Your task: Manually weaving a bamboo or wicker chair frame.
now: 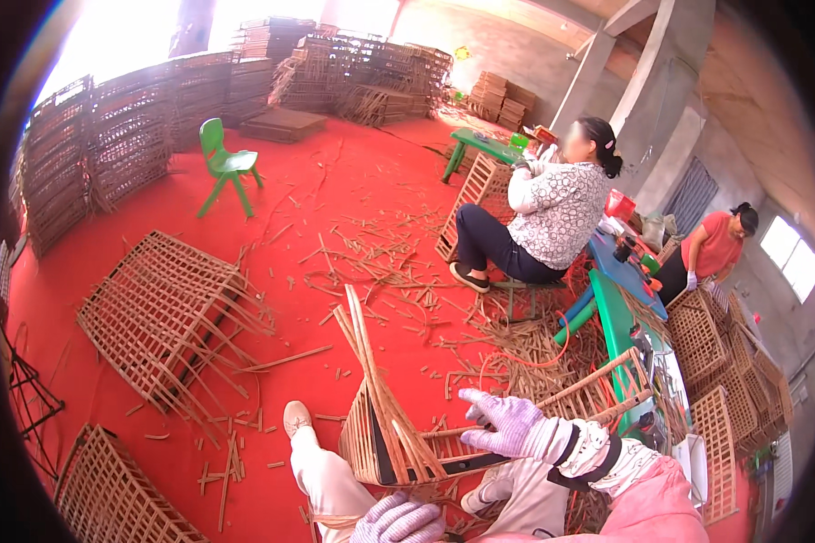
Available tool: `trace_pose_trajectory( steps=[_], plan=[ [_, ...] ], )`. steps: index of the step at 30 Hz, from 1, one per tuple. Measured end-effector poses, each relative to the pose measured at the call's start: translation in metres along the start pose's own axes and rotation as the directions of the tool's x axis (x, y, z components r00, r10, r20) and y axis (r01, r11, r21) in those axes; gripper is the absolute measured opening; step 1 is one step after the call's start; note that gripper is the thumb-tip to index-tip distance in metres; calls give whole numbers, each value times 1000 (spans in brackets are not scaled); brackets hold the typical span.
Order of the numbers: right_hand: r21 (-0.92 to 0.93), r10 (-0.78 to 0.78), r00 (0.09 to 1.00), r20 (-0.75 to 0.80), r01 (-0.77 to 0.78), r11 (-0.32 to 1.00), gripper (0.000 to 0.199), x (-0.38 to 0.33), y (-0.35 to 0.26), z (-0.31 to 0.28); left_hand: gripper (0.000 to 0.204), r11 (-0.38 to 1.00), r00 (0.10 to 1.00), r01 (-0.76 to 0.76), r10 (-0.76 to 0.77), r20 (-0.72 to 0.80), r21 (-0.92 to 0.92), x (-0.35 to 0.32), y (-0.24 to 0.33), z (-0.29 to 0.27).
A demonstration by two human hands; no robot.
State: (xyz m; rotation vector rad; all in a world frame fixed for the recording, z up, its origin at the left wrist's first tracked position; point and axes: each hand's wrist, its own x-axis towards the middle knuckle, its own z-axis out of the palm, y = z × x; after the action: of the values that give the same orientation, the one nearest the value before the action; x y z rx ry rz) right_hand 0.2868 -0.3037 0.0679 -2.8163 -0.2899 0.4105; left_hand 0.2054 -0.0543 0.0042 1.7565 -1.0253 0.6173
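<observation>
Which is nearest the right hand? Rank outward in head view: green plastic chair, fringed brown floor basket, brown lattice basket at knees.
1. Brown lattice basket: close beside the right hand.
2. Fringed brown basket: lying well left.
3. Green plastic chair: back left.

Pretty bright overall, but the windows [136, 38] at upper left are totally blown out, and the glare washes a purplish haze over the stacked woven panels [127, 136] below. The smaller window [792, 249] on the right is clipped white too. Fisheye warps stuff toward the edges, with a black rim eating the corners. Shadows on the red floor [285, 235] are soft, and far-off detail goes kinda mushy.
</observation>
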Motion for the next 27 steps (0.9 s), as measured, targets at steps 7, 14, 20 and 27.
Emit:
trace_pose_trajectory(
  steps=[7, 14, 20, 27],
  plan=[
    [24, -59, 998, -32, 59, 998, 57, -4, 3, 4, 25, 999, 999, 41, -41, -23, 9, 4, 4, 3],
    [-186, -285, 932, -223, 247, 951, 45, -8, -9, 3, 22, 996, 998, 61, -62, 17, 72, -1, 17, 3],
    [-236, -424, 855, -299, 365, 901, 47, -14, -1, 6, 21, 999, 997, 42, -43, 66, 13, -3, 32, 3],
    [-370, -608, 679, -412, 486, 792, 38, -33, -2, 8, 19, 999, 992, 22, -27, 125, 38, 5, 54, 9]
  ],
)
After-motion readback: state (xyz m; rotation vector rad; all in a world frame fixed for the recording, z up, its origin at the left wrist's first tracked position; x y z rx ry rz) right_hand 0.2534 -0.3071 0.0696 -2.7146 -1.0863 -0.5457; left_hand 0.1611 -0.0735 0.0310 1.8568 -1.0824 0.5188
